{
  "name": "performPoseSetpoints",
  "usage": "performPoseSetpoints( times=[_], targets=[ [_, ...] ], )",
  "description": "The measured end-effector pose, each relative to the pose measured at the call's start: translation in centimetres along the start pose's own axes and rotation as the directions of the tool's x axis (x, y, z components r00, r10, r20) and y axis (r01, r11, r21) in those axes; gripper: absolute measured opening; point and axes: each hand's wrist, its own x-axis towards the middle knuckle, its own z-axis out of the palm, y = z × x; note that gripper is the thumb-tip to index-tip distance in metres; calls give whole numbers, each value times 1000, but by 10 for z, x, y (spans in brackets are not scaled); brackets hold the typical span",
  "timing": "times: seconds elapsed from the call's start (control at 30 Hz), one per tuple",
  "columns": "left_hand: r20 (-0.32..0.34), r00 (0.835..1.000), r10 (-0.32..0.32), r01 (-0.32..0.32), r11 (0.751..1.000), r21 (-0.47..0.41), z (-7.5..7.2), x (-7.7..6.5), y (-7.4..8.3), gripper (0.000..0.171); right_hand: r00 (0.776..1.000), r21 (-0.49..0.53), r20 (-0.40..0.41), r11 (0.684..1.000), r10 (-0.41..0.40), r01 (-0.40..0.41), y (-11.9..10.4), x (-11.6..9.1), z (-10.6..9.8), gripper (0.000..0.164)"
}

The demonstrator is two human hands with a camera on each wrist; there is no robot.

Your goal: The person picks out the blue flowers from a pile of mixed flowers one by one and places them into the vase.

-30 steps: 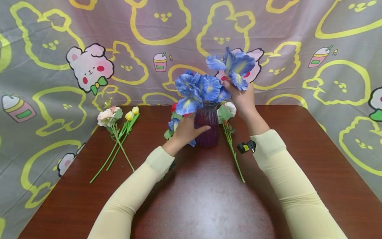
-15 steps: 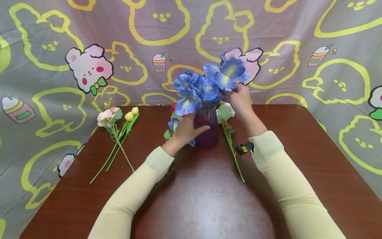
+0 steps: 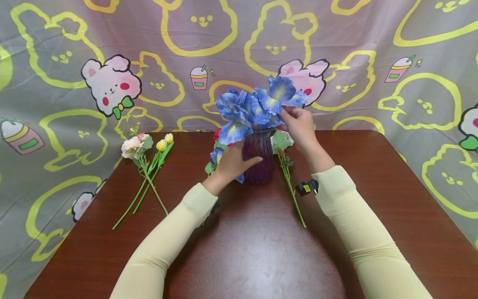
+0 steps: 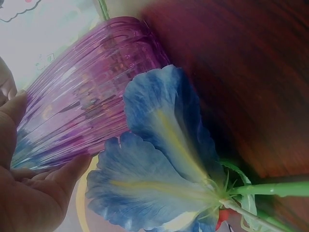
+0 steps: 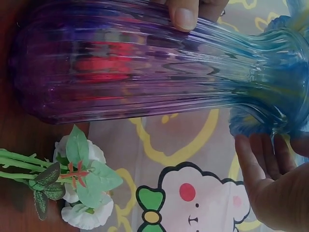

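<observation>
A ribbed glass vase (image 3: 261, 160), purple below and bluish toward its mouth, stands upright near the back of the table. My left hand (image 3: 232, 164) holds it from the left side, the thumb across its front in the right wrist view. Blue irises (image 3: 235, 112) with yellow streaks fill the mouth. At the right of this cluster, my right hand (image 3: 300, 126) pinches another blue iris (image 3: 278, 93) just under its bloom; the stem is hidden. Seen from the right wrist, those fingertips (image 5: 241, 142) are right at the petals beside the rim.
Left of the vase lie a loose blue iris (image 4: 159, 116) and a red flower (image 3: 217, 133). White flowers (image 5: 87, 212) with green stems lie to its right. Farther left are a pale pink flower (image 3: 131, 147) and yellow tulips (image 3: 162, 145). A patterned curtain (image 3: 209, 33) hangs behind.
My right hand has brought its iris down and left, from above the vase to against the other blooms. My left hand stays at the vase.
</observation>
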Motion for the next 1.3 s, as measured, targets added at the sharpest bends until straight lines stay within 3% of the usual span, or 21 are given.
performPoseSetpoints(
  times=[0.37,0.6,0.77,0.93,1.07,1.2,1.3],
  targets=[
    [4,1000,-14,14,1000,11,0,0,0,87,999,-24,42,1000,2,-1,3,-4,-3,34],
    [-17,1000,19,-19,1000,22,0,0,0,86,999,65,46,998,-24,21,5,-9,-6,33],
    [-11,1000,18,-18,1000,14,0,1,0,85,998,108,47,993,-43,38,10,-16,-9,48],
    [2,1000,1,-1,1000,9,0,1,0,86,994,68,67,995,-84,80,16,-25,-11,54],
    [6,1000,-3,3,1000,3,0,0,-1,86,974,31,149,985,-173,170,25,-32,-14,58],
    [-6,1000,18,-18,1000,1,0,0,-1,85,951,-101,228,966,-209,237,33,-37,-17,83],
    [-24,999,40,-40,999,5,0,0,-1,82,942,-195,276,949,-190,248,36,-37,-15,76]
  ],
)
